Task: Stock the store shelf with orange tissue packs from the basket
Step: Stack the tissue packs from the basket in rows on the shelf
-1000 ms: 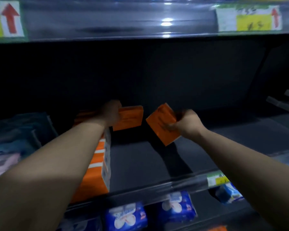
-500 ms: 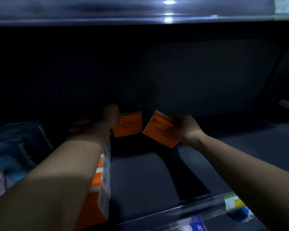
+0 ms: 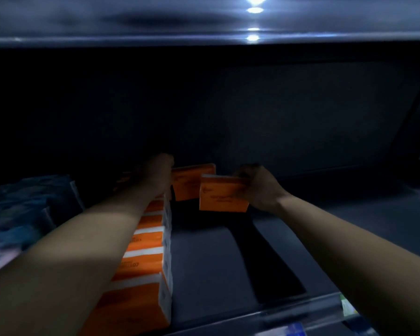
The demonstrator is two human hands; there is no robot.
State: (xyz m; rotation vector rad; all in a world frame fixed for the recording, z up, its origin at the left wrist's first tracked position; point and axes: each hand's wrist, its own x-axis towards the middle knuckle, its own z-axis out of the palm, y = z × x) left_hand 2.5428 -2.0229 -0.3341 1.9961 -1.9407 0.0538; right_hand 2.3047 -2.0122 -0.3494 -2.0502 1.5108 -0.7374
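Both arms reach deep into a dark shelf (image 3: 228, 275). My right hand (image 3: 257, 187) grips an orange tissue pack (image 3: 222, 196) by its right end, held upright and level just above the shelf floor. My left hand (image 3: 159, 169) holds a second orange pack (image 3: 192, 181) at the back of the shelf, just left of and behind the first. A row of several orange packs (image 3: 148, 251) runs from front to back along the left, partly hidden under my left forearm. The basket is out of view.
Blue tissue packages (image 3: 22, 209) fill the far left of the shelf. The shelf above (image 3: 204, 25) hangs low over my hands. A clear front rail (image 3: 289, 314) edges the shelf, with a price tag at its right end. Bare dark floor lies right of the packs.
My right hand has turned its pack from tilted to level and lowered it toward the shelf floor. The left hand's pack stays at the back. The view has moved closer in.
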